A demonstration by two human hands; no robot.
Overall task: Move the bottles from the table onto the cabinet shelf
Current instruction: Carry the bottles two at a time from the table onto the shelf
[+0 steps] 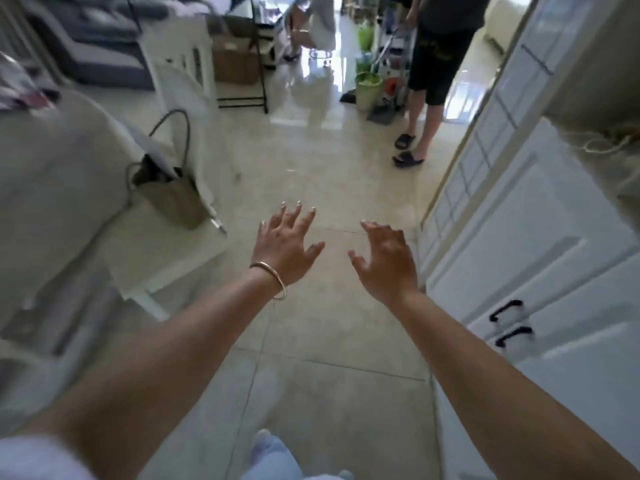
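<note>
I see both arms stretched out over a pale tiled floor (311,174), glossy and reflective toward the top of the frame. The left hand (285,249), with a thin bangle (272,277) at the wrist, has its fingers spread straight and holds nothing. The right hand (386,259) sits just beside it at centre frame, fingers loosely splayed, also holding nothing. I can find no bottles anywhere in view, so I cannot tell where they are.

Along the right edge runs a white cabinet (540,271) with panelled doors and two dark handles (507,322); its shelf is not something I can make out. At the left stands a white chair (162,258) with a khaki bag (173,199) resting on its seat, handle looped upward. In the upper right a second person (433,64) in dark shorts and black slippers stands on the tiles next to a green bucket (367,88). A black-framed stand (242,60) holding a cardboard box sits at upper centre. Everything is somewhat blurred.
</note>
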